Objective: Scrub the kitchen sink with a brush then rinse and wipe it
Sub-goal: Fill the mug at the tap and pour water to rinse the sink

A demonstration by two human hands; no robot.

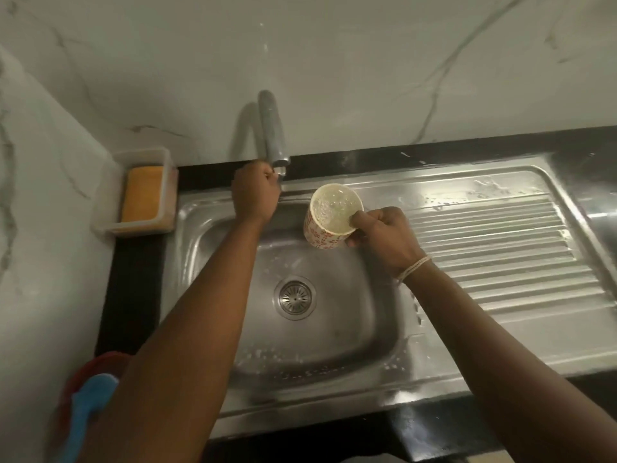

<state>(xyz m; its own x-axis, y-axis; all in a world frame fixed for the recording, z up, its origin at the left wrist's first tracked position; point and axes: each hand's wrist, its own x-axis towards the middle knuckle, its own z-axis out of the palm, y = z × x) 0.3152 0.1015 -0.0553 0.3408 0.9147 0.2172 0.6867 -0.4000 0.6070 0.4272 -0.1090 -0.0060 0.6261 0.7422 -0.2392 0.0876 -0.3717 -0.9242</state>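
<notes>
right hand [384, 233] holds patterned cup [329, 215]; no writing.

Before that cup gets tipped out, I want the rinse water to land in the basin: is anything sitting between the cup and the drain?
Nothing visible. The right hand holds the cup over the sink, and the basin down to the drain is bare.
</notes>
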